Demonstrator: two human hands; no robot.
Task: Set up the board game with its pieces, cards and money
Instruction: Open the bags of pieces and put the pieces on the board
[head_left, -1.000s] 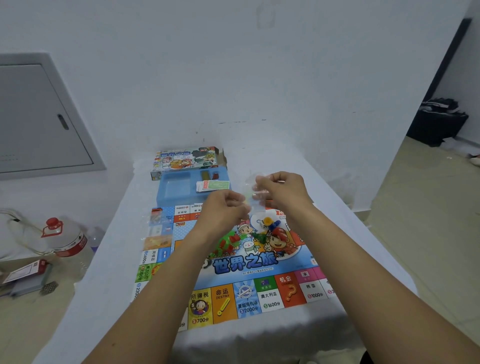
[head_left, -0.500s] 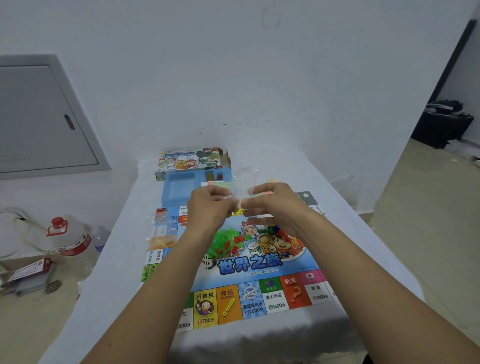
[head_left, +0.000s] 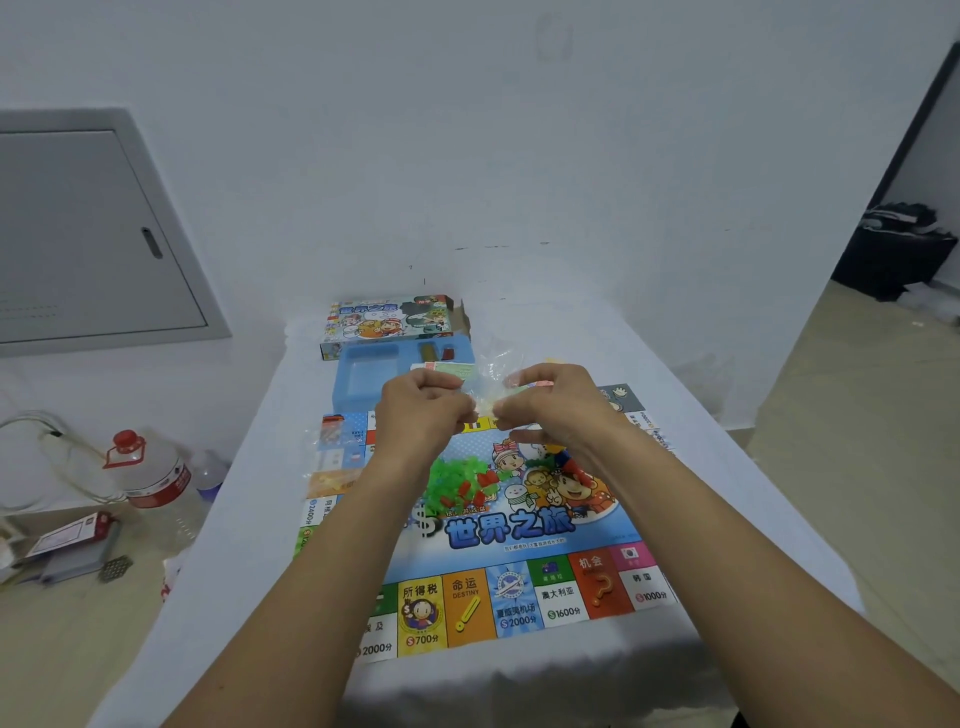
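Observation:
The colourful game board (head_left: 519, 525) lies unfolded on the white table (head_left: 727, 493). Above its far half, my left hand (head_left: 421, 410) and my right hand (head_left: 550, 410) both pinch a small clear plastic bag (head_left: 488, 387) held between them. A heap of green and red plastic pieces (head_left: 460, 480) sits on the board's middle, partly hidden by my left forearm. Beyond the board stands the blue plastic box tray (head_left: 363, 376) with a stack of paper money (head_left: 447, 368) in it. The printed box lid (head_left: 387, 319) rests behind the tray.
Another clear bag with small pieces (head_left: 330, 434) lies on the board's left edge. On the floor to the left stand a large water bottle with a red cap (head_left: 150, 467) and a stack of papers (head_left: 67, 540). A wall runs close behind the table.
Both hands with the clear bag have shifted slightly away from me over the board and drawn closer together. The heap of green and red pieces stays in place.

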